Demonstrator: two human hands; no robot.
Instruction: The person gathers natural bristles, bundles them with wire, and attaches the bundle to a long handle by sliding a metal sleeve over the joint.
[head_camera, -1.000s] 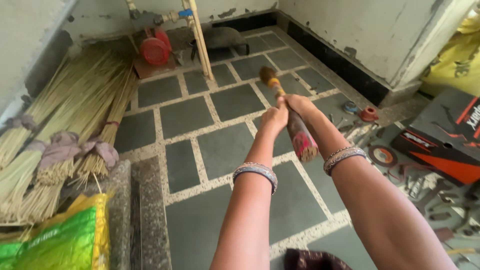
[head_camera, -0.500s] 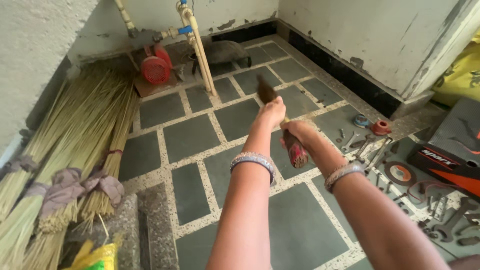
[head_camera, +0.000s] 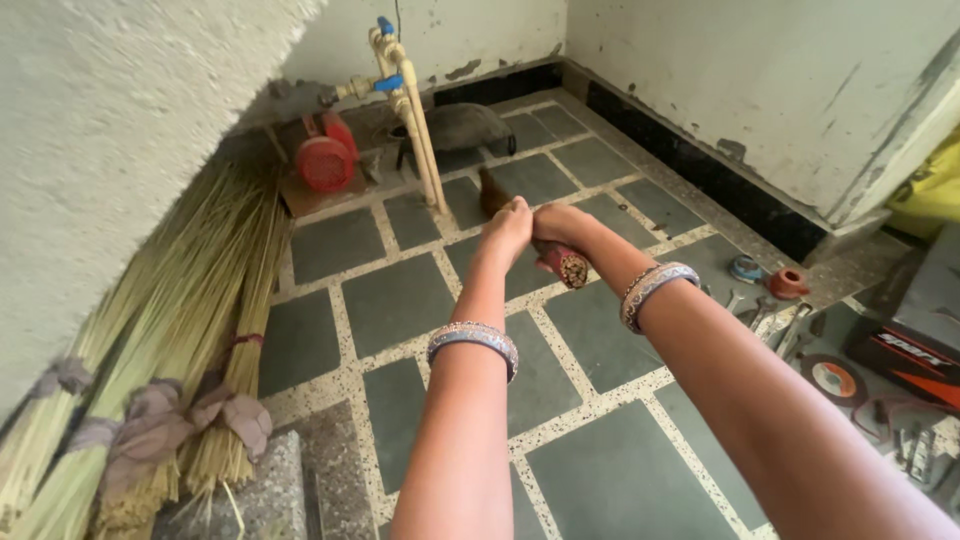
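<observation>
The scene is seen from a single head-worn camera, tilted down and forward along both outstretched arms toward a tiled floor (head_camera: 400, 300) and a wall corner (head_camera: 565, 50); the hands are viewed closely, the corner from farther off

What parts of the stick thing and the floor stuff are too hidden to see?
- Broom bundle: its middle is covered by the left hand and right hand; the far end is dark and blurred.
- Tools on the floor: cut off by the right edge, too small to tell apart.
- Grass bundles: lower ends cut off by the bottom edge.
</observation>
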